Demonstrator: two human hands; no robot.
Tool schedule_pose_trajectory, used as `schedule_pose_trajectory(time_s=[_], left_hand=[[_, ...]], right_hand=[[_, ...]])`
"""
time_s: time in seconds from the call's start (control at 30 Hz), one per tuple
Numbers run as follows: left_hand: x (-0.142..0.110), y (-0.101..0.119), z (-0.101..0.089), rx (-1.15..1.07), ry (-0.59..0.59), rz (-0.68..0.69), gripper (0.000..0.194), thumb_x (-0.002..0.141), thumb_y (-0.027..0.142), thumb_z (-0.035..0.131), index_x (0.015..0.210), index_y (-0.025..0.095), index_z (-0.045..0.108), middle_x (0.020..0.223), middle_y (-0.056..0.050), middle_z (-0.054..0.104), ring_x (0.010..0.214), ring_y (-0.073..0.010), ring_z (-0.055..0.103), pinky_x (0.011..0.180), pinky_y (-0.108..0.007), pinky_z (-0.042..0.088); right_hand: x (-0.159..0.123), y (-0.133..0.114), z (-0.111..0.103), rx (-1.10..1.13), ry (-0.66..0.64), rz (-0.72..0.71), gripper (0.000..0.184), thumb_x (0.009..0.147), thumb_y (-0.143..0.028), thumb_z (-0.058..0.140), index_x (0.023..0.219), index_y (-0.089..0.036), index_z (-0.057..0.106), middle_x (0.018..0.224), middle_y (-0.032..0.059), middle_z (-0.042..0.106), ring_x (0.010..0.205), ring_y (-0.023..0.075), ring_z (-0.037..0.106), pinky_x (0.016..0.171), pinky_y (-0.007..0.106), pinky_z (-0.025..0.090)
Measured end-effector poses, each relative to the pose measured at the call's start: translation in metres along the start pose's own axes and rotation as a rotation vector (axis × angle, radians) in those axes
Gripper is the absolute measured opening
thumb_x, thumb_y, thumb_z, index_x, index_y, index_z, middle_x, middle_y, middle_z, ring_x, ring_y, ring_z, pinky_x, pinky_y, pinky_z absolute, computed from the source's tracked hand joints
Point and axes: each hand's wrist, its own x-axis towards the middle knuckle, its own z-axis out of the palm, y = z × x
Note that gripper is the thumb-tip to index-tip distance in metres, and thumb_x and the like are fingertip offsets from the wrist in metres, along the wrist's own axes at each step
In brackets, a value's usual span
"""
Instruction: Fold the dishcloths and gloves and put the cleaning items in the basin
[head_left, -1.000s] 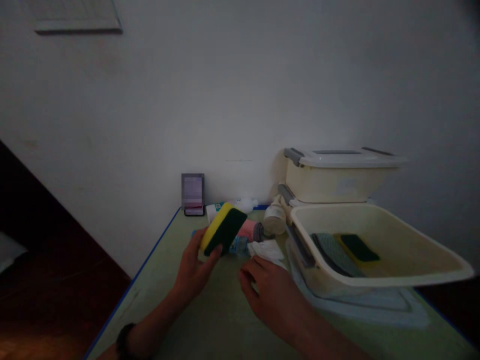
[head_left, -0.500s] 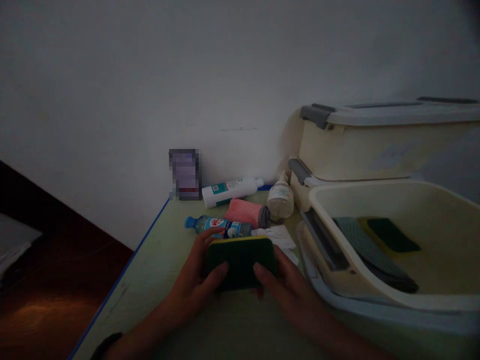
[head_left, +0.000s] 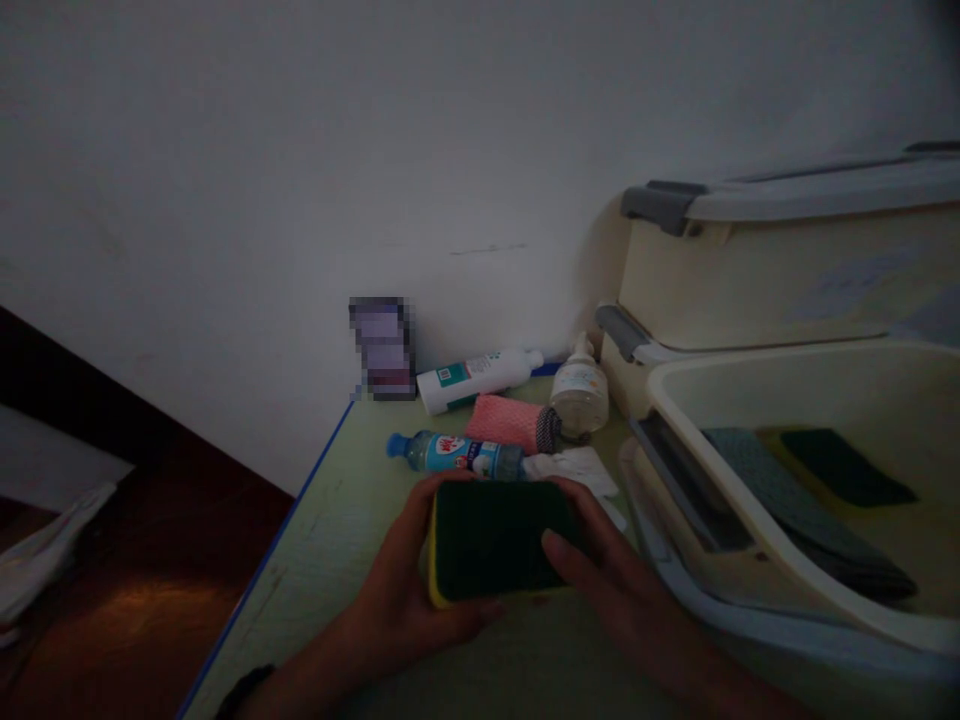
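The left hand [head_left: 409, 590] and right hand [head_left: 611, 570] both grasp a green-and-yellow scouring sponge [head_left: 499, 540]. A blue-capped bottle [head_left: 457, 455] lies beyond.

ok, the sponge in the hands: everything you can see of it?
The sponge is a rounded-corner block: dark green face, apparently scouring pad, over a yellow layer that shows along its left and lower edges. It looks whole and not visibly squashed. Green faces the camera, long side roughly level. The left hand holds its left end and lower edge; the right hand holds its right end, thumb on the green. It is held over the table, its back hidden.
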Motion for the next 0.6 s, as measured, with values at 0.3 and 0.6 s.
schedule_pose_trajectory(time_s=[0.3, 0.6], left_hand=[[-0.001, -0.004, -0.001, -0.093, 0.082, -0.029, 0.064, 0.077, 0.041, 0.06, 0.134, 0.027, 0.034, 0.125, -0.008, 0.052, 0.107, -0.0293, 0.054, 0.087, -0.038, 0.049], [-0.001, -0.009, 0.002, -0.06, 0.046, -0.126, 0.054, 0.085, 0.035, 0.052, 0.135, 0.024, 0.036, 0.138, -0.009, 0.043, 0.123, -0.0298, 0.043, 0.098, -0.043, 0.041]], right_hand=[[-0.01, 0.001, 0.004, -0.092, -0.128, -0.051, 0.051, 0.082, -0.038, 0.058, 0.124, -0.03, 0.03, 0.122, 0.0052, 0.044, 0.107, 0.0195, 0.049, 0.088, 0.035, 0.04], [-0.009, 0.012, 0.01, -0.025, 0.114, -0.028, 0.039, 0.089, -0.053, 0.035, 0.115, -0.025, 0.03, 0.069, -0.0028, 0.052, 0.059, 0.0138, 0.051, 0.056, 0.029, 0.043]])
